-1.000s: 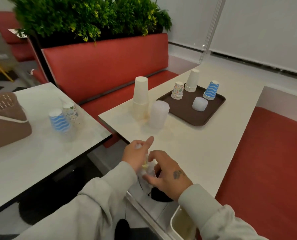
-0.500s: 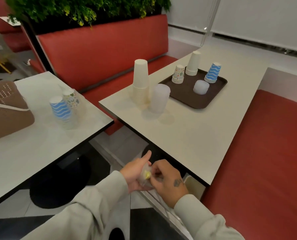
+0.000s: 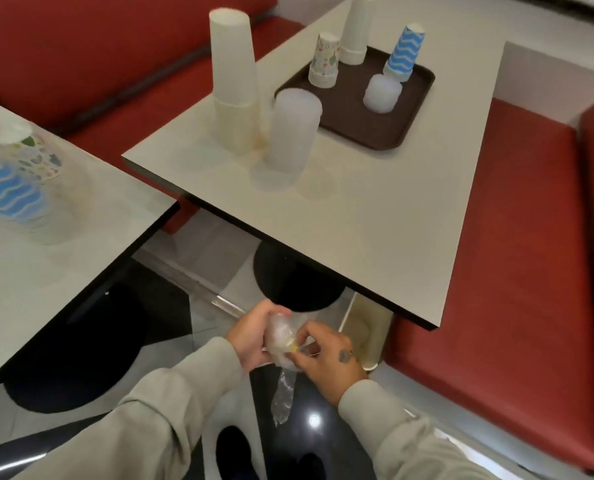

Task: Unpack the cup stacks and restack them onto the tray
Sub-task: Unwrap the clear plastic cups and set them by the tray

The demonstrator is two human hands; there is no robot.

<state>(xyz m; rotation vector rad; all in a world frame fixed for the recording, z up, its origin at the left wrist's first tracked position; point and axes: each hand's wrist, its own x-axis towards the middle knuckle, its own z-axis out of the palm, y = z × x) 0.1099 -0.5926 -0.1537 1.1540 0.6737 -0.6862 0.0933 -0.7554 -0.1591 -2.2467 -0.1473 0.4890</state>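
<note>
While both hands meet below the edge of the surface (image 3: 375,220), the left hand (image 3: 254,336) holds a clear wrapper (image 3: 281,336) in a curled grip and the right hand (image 3: 326,358) pinches its side, tail hanging down. A white cup stack (image 3: 235,88) and a clear cup stack (image 3: 293,133) stand on the surface beside the tray (image 3: 351,119).

Pale counter (image 3: 357,220) with dark edge, on a round black base (image 3: 288,282). Second pale counter (image 3: 46,271) to the left, a gap between. Red padded bench (image 3: 98,46) behind, another red bench (image 3: 513,271) on the right. Beige bin (image 3: 368,330) under the near corner. Glossy dark floor (image 3: 323,445) below.
</note>
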